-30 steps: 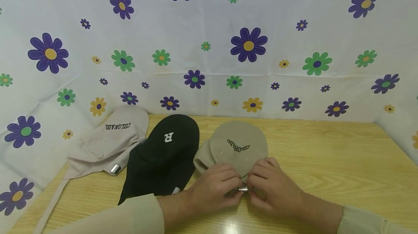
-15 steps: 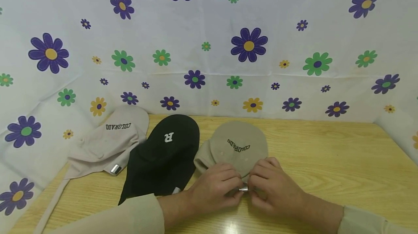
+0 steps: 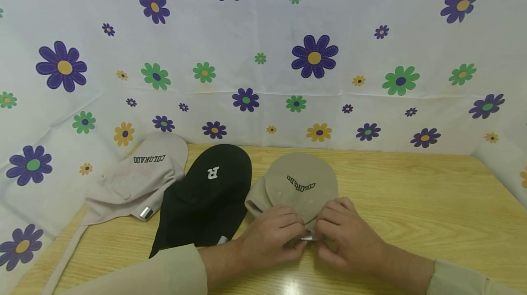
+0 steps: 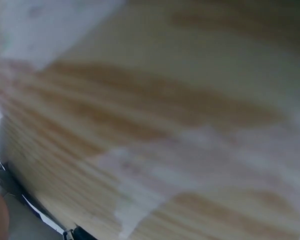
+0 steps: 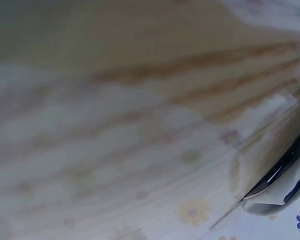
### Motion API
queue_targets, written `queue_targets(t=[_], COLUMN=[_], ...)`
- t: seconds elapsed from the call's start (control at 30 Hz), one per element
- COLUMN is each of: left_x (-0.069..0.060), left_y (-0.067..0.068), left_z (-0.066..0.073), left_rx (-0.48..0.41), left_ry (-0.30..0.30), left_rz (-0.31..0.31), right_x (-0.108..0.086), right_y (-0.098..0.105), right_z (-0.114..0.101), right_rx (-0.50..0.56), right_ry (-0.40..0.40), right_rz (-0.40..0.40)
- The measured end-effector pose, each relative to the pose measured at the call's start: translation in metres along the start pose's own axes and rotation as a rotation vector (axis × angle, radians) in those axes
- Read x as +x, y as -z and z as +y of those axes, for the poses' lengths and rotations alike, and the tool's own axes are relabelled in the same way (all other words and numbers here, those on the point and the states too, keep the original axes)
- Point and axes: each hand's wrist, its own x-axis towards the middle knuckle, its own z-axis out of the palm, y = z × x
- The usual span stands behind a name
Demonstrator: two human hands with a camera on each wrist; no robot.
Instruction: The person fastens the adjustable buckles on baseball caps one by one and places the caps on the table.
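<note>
A tan baseball cap (image 3: 298, 167) lettered COLORADO lies at the table's middle, brim toward the back. Both hands are at its near end, around a small metal buckle (image 3: 307, 235) on the strap. My left hand (image 3: 271, 235) pinches the strap just left of the buckle, thumb below and fingers above. From the right, my right hand (image 3: 346, 235) pinches the strap end close beside the buckle. The fingers hide most of the strap. Both wrist views are mostly blurred wood and reflections; neither shows clearly what the fingertips hold.
Left of the tan cap lies a black cap (image 3: 206, 190) with a white R. Farther left, a pale pink cap (image 3: 136, 176) has its strap (image 3: 67, 258) hanging loose toward the front. A flowered cloth (image 3: 263, 34) rises behind the wooden table (image 3: 420, 194).
My right hand has shifted very slightly to the right, so more of the buckle shows between the hands. The left hand and the caps stay in place.
</note>
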Motion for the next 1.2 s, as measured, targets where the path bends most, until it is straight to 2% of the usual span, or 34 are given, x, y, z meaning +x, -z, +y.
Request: queue_targets(t=[0.27, 0.53, 1.03, 1.2], left_x=[-0.0003, -0.0006, 0.0005, 0.0004], left_y=[-0.0003, 0.0000, -0.0003, -0.0001], left_z=[-0.0003, -0.0009, -0.0009, -0.0005], left_rx=[-0.004, 0.003, 0.011, 0.022], left_ry=[0.001, -0.004, -0.010, -0.006], left_rz=[0.002, 0.010, 0.026, 0.026], right_x=[-0.0005, -0.0021, -0.0018, -0.0020], right_y=[-0.0002, 0.0014, 0.0001, 0.0001], right_z=[0.0000, -0.0002, 0.0001, -0.0002], right_rx=[0.008, 0.024, 0.038, 0.045], right_ry=[-0.005, -0.061, -0.023, -0.036], right_rz=[0.000, -0.082, -0.082, -0.090])
